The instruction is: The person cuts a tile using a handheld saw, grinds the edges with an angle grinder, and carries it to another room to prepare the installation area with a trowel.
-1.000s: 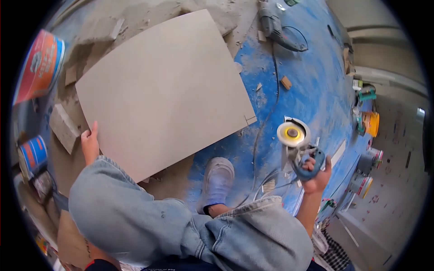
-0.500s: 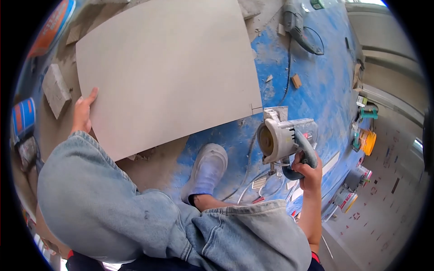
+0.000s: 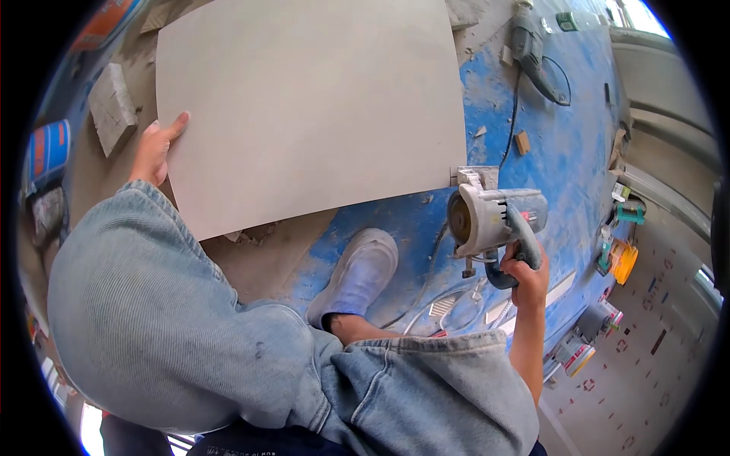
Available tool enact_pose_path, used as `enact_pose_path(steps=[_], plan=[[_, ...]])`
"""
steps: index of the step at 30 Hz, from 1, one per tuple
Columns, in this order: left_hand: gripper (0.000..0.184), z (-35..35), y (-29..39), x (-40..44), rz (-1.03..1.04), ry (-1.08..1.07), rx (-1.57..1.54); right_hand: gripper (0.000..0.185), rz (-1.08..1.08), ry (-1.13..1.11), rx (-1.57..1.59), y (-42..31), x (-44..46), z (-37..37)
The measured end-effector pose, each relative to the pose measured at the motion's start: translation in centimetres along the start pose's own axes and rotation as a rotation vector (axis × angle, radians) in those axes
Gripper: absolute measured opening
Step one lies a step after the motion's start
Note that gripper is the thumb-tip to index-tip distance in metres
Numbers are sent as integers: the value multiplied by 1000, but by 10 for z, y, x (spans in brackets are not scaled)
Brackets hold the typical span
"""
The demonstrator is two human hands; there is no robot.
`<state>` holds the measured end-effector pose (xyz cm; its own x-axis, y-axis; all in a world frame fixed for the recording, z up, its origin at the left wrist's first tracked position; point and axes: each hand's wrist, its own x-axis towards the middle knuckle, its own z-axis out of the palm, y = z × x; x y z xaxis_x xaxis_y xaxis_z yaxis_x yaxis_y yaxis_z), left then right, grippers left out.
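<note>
Nearest, the bent knees in pale jeans (image 3: 175, 304) flank a dusty shoe (image 3: 365, 266), a stance that likely leaves both arms free. The right hand (image 3: 530, 275) has its grip clamped on the looped handle of a power saw (image 3: 487, 216), apparently to bear its weight and aim it; the base plate (image 3: 488, 178) sits at the panel's near right corner, by a drawn mark, though contact is unclear. The left hand (image 3: 154, 152) closes its grip on the left edge of the large panel (image 3: 312, 99), thumb on top and other fingers partly hidden, probably to keep it from shifting. That panel lies ahead of the knees, low over the floor (image 3: 494, 114), with rubble beside it. Beyond, a small wood block (image 3: 522, 143), a corded power tool (image 3: 530, 49) and a clear bottle (image 3: 574, 21) rest off to the right.
</note>
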<state>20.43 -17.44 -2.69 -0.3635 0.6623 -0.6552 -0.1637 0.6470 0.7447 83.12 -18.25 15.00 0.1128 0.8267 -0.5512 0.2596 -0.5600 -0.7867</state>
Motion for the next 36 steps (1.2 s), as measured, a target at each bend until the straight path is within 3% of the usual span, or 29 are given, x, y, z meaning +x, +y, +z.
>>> enact_pose_path(steps=[6,8,24,36], plan=[[108,-2,-5,8,-10,5,24,45,-18,1,-16,-2,1,2],[73,-5,-11,11,-20,47,0,44,-17,3,-15,-2,2,2],[78,4,0,0,-2,64,42,35,-37,-5,-56,-2,7,8],[70,6,4,-3,-17,47,14,38,-59,-9,-56,-1,9,10]])
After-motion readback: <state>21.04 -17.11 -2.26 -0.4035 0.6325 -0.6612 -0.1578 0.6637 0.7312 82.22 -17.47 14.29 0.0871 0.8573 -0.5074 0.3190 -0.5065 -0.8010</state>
